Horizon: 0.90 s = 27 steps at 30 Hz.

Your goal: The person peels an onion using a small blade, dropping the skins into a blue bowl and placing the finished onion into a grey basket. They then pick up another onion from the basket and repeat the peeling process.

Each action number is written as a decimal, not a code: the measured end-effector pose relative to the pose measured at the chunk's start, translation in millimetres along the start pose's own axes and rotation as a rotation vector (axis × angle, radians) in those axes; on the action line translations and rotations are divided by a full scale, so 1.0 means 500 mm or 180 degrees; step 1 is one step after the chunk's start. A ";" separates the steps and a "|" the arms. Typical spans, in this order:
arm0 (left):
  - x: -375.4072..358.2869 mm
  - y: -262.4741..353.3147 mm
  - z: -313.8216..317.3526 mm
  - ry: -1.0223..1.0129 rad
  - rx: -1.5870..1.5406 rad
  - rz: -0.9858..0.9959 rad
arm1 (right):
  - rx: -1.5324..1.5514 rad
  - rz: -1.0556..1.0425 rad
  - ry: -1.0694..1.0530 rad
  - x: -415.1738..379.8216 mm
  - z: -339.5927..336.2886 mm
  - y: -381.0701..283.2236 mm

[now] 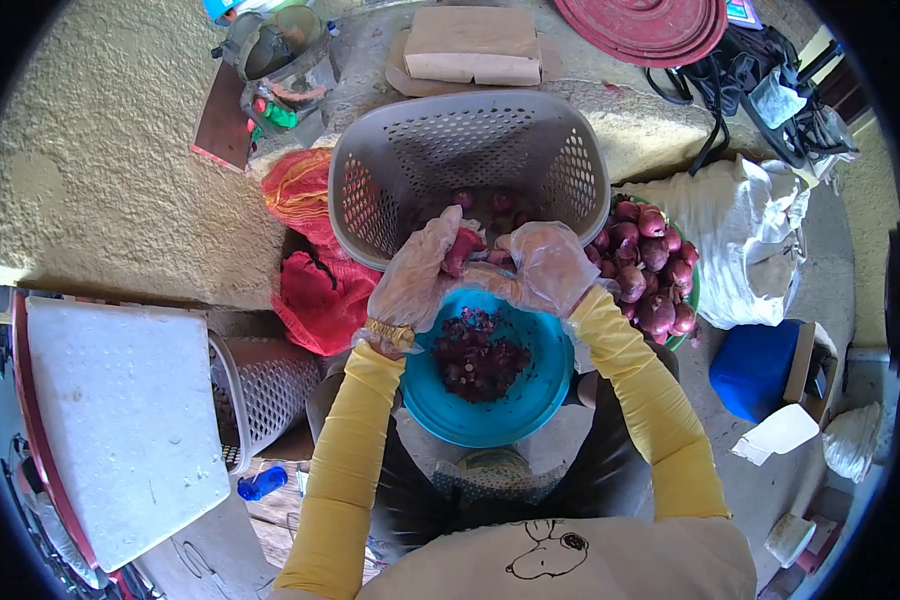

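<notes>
Both my hands wear thin clear plastic gloves over yellow sleeves. My left hand [425, 265] is closed around a red onion [462, 250], held above the near rim of a grey perforated basket [470, 112]. Close beside it, my right hand [552, 262] has its fingers curled toward the onion; what they grip is hidden. Below both hands sits a blue basin [488, 428] with a heap of dark red onion skins and scraps [478, 365] in it. A few red onions [501, 203] lie at the bottom of the basket.
Right of the basket, red onions [655, 255] fill a green-rimmed container. Beyond stand a white sack [735, 230] and a blue container [755, 372]. A red mesh sack [320, 295], a light perforated basket [275, 385] and a white foam board [120, 420] are on the left.
</notes>
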<state>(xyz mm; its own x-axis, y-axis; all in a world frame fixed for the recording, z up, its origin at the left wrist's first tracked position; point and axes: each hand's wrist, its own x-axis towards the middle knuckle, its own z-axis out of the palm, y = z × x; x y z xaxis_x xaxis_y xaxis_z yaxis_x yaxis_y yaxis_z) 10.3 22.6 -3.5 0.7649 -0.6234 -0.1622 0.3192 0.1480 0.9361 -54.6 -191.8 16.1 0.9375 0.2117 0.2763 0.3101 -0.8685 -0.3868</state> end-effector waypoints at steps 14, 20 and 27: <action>0.021 -0.050 -0.014 0.0645 0.0688 0.0651 | 0.0140 -0.0264 -0.0996 0.017 -0.030 -0.048; 0.005 -0.004 0.012 0.0478 -0.0443 0.0071 | 0.0111 -0.0203 -0.0960 0.015 -0.043 -0.042; 0.019 -0.031 0.007 0.0567 0.0311 0.0411 | 0.0067 0.0280 -0.0085 0.011 -0.041 -0.024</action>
<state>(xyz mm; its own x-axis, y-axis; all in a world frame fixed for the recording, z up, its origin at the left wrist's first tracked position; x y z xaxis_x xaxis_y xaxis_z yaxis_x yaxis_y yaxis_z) 10.8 11.8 -18.3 0.8852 -0.4575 -0.0838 0.1635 0.1374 0.9769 -56.3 -189.6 40.5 0.9650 0.1470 0.2171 0.2293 -0.8747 -0.4270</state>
